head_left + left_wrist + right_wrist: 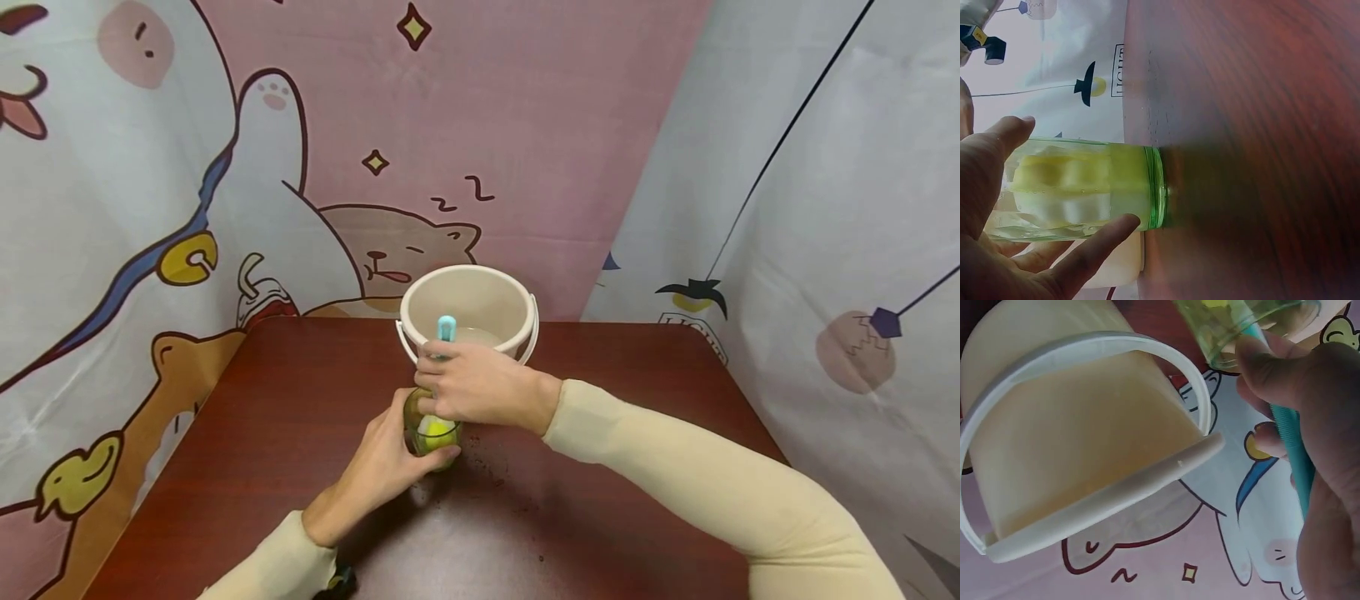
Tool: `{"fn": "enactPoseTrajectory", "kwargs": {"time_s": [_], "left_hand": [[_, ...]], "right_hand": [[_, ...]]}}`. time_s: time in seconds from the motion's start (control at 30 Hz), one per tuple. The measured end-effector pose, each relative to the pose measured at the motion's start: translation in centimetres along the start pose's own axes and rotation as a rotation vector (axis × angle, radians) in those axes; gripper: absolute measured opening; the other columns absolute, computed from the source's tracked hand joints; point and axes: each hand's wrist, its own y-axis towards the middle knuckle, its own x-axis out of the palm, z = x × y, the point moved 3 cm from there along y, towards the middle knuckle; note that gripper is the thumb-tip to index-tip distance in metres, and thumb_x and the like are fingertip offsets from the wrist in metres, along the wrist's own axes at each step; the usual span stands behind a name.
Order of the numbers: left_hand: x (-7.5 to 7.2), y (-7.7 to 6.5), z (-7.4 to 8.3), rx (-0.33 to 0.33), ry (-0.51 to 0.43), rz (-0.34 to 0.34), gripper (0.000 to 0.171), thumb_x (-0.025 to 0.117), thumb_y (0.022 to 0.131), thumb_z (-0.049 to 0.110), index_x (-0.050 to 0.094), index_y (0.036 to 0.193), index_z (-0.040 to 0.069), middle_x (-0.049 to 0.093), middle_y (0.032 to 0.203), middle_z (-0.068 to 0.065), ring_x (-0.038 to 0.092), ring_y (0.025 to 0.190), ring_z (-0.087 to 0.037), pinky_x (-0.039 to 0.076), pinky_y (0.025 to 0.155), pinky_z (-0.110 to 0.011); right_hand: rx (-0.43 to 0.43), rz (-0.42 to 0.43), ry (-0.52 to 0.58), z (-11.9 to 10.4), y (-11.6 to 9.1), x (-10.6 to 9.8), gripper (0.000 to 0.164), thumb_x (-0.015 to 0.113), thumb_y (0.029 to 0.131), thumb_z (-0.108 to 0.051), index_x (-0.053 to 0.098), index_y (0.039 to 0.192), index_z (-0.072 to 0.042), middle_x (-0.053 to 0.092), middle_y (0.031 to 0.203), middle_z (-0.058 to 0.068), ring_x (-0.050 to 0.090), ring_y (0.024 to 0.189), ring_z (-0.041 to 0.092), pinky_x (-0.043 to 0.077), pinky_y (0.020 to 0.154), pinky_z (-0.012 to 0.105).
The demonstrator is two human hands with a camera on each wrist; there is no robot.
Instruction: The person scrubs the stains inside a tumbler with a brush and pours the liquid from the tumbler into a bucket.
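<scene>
My left hand (386, 454) is wrapped round a green-tinted glass (1129, 187), thumb on one side and fingers on the other. The glass stands upright, its base right at the tabletop in the left wrist view. Above its mouth, my right hand (483, 383) grips the ridged turquoise handle of a cup brush (1297, 459). The handle's top end pokes up past the fingers in the head view. Down inside the glass is the brush's yellow and white sponge head (1066, 187), visible through the wall.
Just behind the hands stands a cream bucket (1085, 425) with a white bail handle (1104, 339). Small wet drops dot the dark red wooden table (622, 383) right of the glass. A cartoon-printed cloth (525, 108) hangs behind and at the sides.
</scene>
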Motion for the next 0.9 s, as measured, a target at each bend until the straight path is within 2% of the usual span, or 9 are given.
{"fn": "enactPoseTrajectory", "kwargs": {"time_s": [0.13, 0.3, 0.5, 0.63, 0.77, 0.9], "left_hand": [[0.1, 0.0, 0.0, 0.003, -0.005, 0.002, 0.085, 0.104, 0.087, 0.045, 0.054, 0.151, 0.018, 0.079, 0.122, 0.000, 0.073, 0.101, -0.015, 0.060, 0.083, -0.029], [0.2, -0.1, 0.1, -0.008, -0.028, -0.005, 0.084, 0.105, 0.087, 0.041, 0.054, 0.150, 0.019, 0.079, 0.122, -0.002, 0.074, 0.100, -0.017, 0.062, 0.081, -0.030], [0.1, 0.1, 0.0, -0.012, -0.027, -0.003, 0.084, 0.104, 0.088, 0.043, 0.054, 0.151, 0.019, 0.079, 0.122, -0.001, 0.075, 0.101, -0.014, 0.064, 0.083, -0.031], [0.0, 0.1, 0.0, -0.017, -0.021, -0.015, 0.084, 0.103, 0.090, 0.047, 0.053, 0.152, 0.021, 0.078, 0.121, 0.001, 0.075, 0.103, -0.013, 0.064, 0.086, -0.034], [0.0, 0.1, 0.0, -0.020, -0.014, -0.019, 0.088, 0.102, 0.090, 0.049, 0.051, 0.155, 0.020, 0.079, 0.122, 0.000, 0.076, 0.105, -0.015, 0.065, 0.088, -0.036], [0.0, 0.1, -0.1, -0.008, -0.019, -0.016, 0.095, 0.102, 0.090, 0.048, 0.047, 0.162, 0.020, 0.080, 0.129, -0.003, 0.079, 0.112, -0.018, 0.067, 0.092, -0.039]], "right_hand": [[-0.004, -0.009, 0.022, 0.5, -0.4, 0.1, 0.015, 0.078, 0.105, -0.036, 0.079, 0.119, -0.040, 0.080, 0.120, -0.014, 0.069, 0.128, 0.014, 0.043, 0.115, 0.033], [0.007, 0.055, 0.037, 1.6, -1.1, -0.8, 0.015, 0.081, 0.104, -0.033, 0.082, 0.117, -0.041, 0.080, 0.117, -0.013, 0.067, 0.121, 0.013, 0.044, 0.107, 0.033], [-0.014, 0.116, 0.006, 2.7, -1.1, -2.4, 0.009, 0.082, 0.103, -0.030, 0.081, 0.109, -0.036, 0.079, 0.111, -0.010, 0.065, 0.116, 0.015, 0.042, 0.108, 0.034], [-0.039, 0.153, -0.079, 2.8, -0.3, -3.6, 0.007, 0.077, 0.106, -0.030, 0.080, 0.101, -0.034, 0.078, 0.108, -0.010, 0.066, 0.115, 0.015, 0.038, 0.110, 0.034], [-0.056, 0.131, -0.178, 2.7, 0.7, -4.4, 0.013, 0.072, 0.108, -0.026, 0.078, 0.100, -0.034, 0.078, 0.105, -0.007, 0.065, 0.114, 0.017, 0.035, 0.114, 0.036], [-0.069, 0.077, -0.211, 2.8, 1.4, -4.6, 0.014, 0.069, 0.109, -0.027, 0.078, 0.103, -0.036, 0.078, 0.106, -0.004, 0.064, 0.113, 0.019, 0.037, 0.113, 0.037]]}}
